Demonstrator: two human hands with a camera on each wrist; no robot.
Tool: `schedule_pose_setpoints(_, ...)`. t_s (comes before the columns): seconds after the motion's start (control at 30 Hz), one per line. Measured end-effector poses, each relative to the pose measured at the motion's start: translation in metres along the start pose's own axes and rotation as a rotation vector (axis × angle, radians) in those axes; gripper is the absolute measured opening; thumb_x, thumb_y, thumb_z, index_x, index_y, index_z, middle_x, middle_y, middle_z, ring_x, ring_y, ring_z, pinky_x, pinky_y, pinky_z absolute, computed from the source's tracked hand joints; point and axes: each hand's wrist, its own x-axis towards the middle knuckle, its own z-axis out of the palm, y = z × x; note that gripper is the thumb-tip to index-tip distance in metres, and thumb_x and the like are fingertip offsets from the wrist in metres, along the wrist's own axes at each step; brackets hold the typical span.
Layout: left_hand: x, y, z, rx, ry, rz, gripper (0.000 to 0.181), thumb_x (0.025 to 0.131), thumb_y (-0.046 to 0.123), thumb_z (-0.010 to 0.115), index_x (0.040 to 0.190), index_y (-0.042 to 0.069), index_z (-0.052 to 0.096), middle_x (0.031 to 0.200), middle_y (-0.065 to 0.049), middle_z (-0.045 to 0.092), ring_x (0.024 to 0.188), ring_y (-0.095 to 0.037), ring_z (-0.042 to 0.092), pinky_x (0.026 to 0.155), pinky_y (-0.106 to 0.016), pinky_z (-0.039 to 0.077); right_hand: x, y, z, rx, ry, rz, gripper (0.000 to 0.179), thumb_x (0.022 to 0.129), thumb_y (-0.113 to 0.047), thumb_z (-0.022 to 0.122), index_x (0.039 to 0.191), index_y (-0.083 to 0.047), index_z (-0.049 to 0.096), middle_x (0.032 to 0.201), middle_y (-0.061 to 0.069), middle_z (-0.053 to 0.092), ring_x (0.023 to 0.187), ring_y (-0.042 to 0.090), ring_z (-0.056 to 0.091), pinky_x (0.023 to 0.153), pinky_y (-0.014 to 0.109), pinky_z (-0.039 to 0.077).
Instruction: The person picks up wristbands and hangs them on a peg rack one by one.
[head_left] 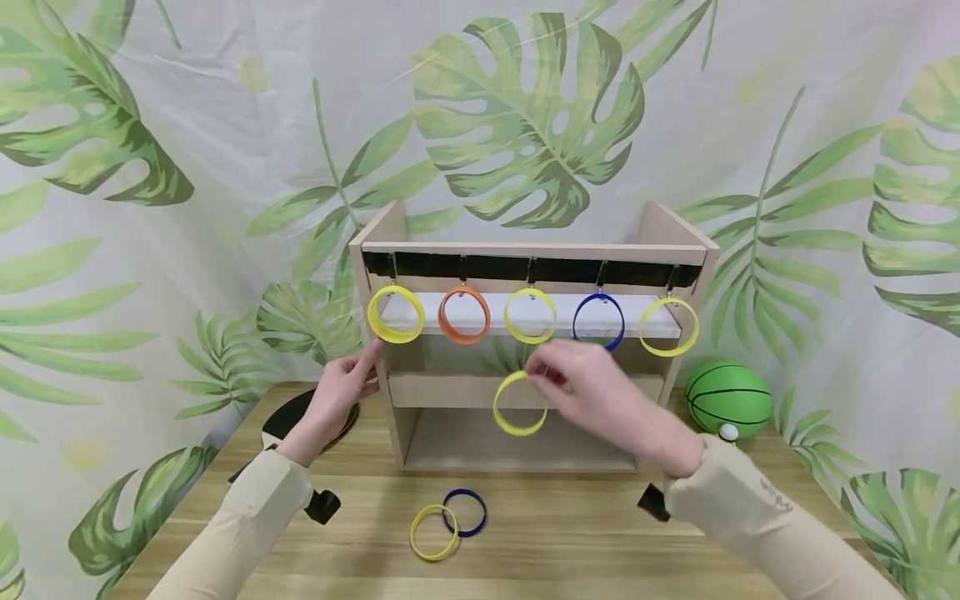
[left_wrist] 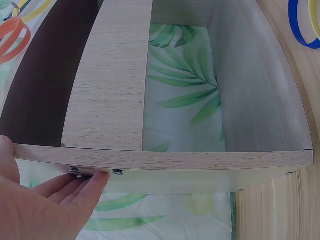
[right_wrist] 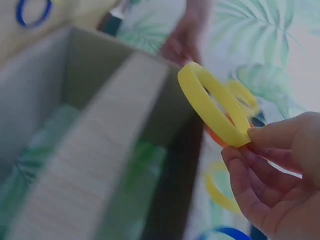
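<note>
Pinches thin yellow plastic-looking ring point(right_wrist: 207, 110) by its rim with right hand point(head_left: 573, 379): good hold, probably light, springy. Rests left hand point(head_left: 341, 392) against pale wood-grain shelf unit point(head_left: 442, 390), fingers fairly straight.

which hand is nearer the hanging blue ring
Right. The right hand appears just below the blue ring, pinching a yellow ring; the left hand is farther off, touching the left side of the shelf.

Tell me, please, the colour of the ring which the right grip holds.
The ring is yellow; it shows best in the right wrist view.
</note>
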Motion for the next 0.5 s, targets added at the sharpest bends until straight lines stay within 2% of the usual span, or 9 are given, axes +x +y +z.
schedule_pose_setpoints(0.17, 0.000, 0.000, 0.000, -0.005, -0.006, 0.002, 0.083, 0.097, 0.064, 0.043, 0.147, -0.003, 0.043, 0.158, -0.020, 0.037, 0.142, -0.035, 0.043, 0.113, -0.044, 0.045, 0.023, 0.007, -0.031, -0.056, 0.124, -0.043, 0.006, 0.088, 0.002, 0.070, 0.088, -0.004, 0.070, 0.083, 0.005, 0.072, 0.071, 0.010, 0.065, 0.063, 0.020, 0.059)
schedule_pose_setpoints(0.3, -0.001, 0.001, 0.000, -0.001, -0.007, 0.007, 0.082, 0.098, 0.063, 0.043, 0.146, -0.003, 0.044, 0.157, -0.020, 0.037, 0.142, -0.035, 0.043, 0.113, -0.044, 0.045, 0.038, 0.013, -0.044, -0.095, 0.223, -0.054, 0.006, 0.088, 0.002, 0.070, 0.087, -0.003, 0.069, 0.082, 0.007, 0.070, 0.070, 0.012, 0.065, 0.064, 0.025, 0.060)
schedule_pose_setpoints(0.37, -0.001, 0.000, -0.001, 0.001, -0.006, 0.009, 0.082, 0.098, 0.063, 0.042, 0.146, -0.003, 0.044, 0.157, -0.021, 0.038, 0.142, -0.036, 0.043, 0.113, -0.045, 0.045, 0.044, 0.015, -0.046, -0.119, 0.242, -0.043, 0.004, 0.090, 0.000, 0.069, 0.088, -0.004, 0.069, 0.083, 0.007, 0.070, 0.071, 0.013, 0.065, 0.066, 0.026, 0.060)
schedule_pose_setpoints(0.5, -0.001, 0.000, 0.000, 0.001, -0.006, 0.010, 0.083, 0.097, 0.064, 0.043, 0.146, -0.003, 0.044, 0.158, -0.020, 0.036, 0.142, -0.036, 0.043, 0.113, -0.044, 0.045, 0.051, 0.019, -0.045, -0.158, 0.223, -0.015, 0.005, 0.093, -0.003, 0.066, 0.088, -0.003, 0.068, 0.085, 0.008, 0.069, 0.075, 0.017, 0.064, 0.069, 0.028, 0.060)
